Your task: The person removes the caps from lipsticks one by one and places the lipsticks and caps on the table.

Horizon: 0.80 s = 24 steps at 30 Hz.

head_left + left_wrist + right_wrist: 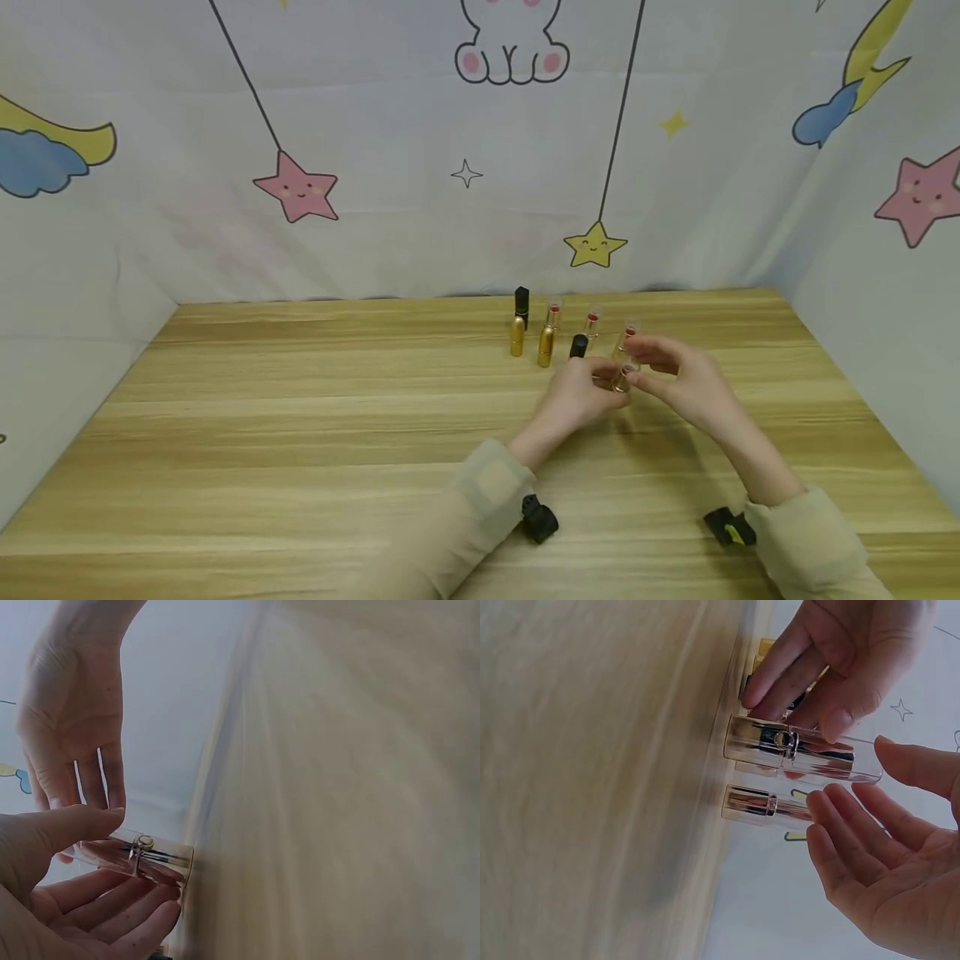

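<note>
A clear-capped lipstick tube (622, 382) with a shiny gold base stands upright on the wooden table. My left hand (583, 390) holds it, thumb on one side and fingers round the other; in the left wrist view the tube (142, 855) lies between them. From the right, my right hand (686, 383) reaches to its top with relaxed, spread fingers. The right wrist view has the right thumb (915, 765) at the cap's top end and the fingers beside it. Just behind stands another clear-capped lipstick (628, 335), also visible as a second tube (754, 805) in the right wrist view.
Left of the hands stand a black-capped lipstick (578, 347) and two gold lipsticks (546, 347). Behind them are a black lipstick (522, 307) and two more clear-capped ones (592, 323). A printed white curtain (420, 242) borders the wooden table (300, 433) at the back.
</note>
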### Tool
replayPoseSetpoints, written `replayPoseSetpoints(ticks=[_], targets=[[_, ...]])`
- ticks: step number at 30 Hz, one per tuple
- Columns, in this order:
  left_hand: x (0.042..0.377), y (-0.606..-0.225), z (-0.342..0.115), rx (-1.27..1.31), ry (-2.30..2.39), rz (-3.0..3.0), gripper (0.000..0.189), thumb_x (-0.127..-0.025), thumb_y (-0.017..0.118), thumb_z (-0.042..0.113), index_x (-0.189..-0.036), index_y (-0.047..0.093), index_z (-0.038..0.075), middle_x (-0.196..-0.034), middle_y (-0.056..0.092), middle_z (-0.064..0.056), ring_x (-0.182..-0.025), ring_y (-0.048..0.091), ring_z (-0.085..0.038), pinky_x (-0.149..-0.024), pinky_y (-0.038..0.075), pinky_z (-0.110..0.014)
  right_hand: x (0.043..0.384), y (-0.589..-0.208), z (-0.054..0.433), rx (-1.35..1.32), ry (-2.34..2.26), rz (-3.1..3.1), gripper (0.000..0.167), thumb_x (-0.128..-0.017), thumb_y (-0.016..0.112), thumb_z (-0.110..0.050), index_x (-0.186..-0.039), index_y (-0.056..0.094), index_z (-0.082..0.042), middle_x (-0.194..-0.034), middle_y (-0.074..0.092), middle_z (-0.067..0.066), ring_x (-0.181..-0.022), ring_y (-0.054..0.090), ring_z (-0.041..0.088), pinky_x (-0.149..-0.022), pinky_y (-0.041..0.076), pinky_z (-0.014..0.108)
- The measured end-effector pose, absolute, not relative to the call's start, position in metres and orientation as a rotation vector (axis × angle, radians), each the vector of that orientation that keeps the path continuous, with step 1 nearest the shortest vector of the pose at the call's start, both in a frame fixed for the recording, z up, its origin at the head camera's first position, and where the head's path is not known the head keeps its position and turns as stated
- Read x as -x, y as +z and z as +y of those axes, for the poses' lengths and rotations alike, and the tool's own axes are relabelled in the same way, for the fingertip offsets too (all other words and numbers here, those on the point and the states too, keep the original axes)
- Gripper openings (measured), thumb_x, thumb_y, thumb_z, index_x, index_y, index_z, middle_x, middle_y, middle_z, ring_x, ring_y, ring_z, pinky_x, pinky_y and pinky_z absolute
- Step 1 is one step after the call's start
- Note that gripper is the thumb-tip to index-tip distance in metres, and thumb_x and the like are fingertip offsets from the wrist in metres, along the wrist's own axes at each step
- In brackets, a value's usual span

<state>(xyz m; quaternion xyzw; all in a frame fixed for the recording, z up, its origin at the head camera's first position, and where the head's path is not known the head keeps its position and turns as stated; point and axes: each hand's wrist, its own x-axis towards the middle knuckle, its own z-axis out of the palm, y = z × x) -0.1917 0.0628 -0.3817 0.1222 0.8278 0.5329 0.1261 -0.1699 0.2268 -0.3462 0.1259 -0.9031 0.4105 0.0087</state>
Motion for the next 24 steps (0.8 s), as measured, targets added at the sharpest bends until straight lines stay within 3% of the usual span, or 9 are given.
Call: replayPoseSetpoints(ticks=[8,18,24], targets=[[0.1947,-0.3849,0.0687,-0.354,1.525,2.447,0.03,-0.081,0.076,0.014,-0.11,0.071,0.01,-0.101,0.073,-0.004,-0.089,0.067,-0.011,-0.073,0.05,-0.018,0.1732,-0.3518,0.2274,-0.406,1.273,-2.818,0.038,-0.088,0.067,-0.008,-0.125,0.059,0.001,-0.119,0.066,0.022,-0.11,0.062,0.039,-0.094,0.05,0.05],[0.1939,-0.3876,0.0688,-0.418,1.513,2.48,0.027,-0.082,0.075,0.009,-0.108,0.072,0.008,-0.098,0.073,-0.005,-0.084,0.065,-0.008,-0.07,0.049,-0.015,0.173,-0.3509,0.2253,-0.361,1.256,-2.856,0.036,-0.088,0.069,-0.013,-0.121,0.063,0.0,-0.111,0.069,0.02,-0.102,0.066,0.033,-0.079,0.051,0.025],[0.1917,-0.3906,0.0708,-0.448,1.475,2.566,0.02,-0.082,0.074,0.008,-0.102,0.072,0.009,-0.092,0.072,-0.003,-0.079,0.061,-0.006,-0.068,0.047,-0.014,0.1728,-0.3518,0.2258,-0.346,1.234,-2.87,0.034,-0.087,0.069,-0.013,-0.119,0.064,-0.001,-0.11,0.07,0.019,-0.103,0.066,0.033,-0.082,0.051,0.03]])
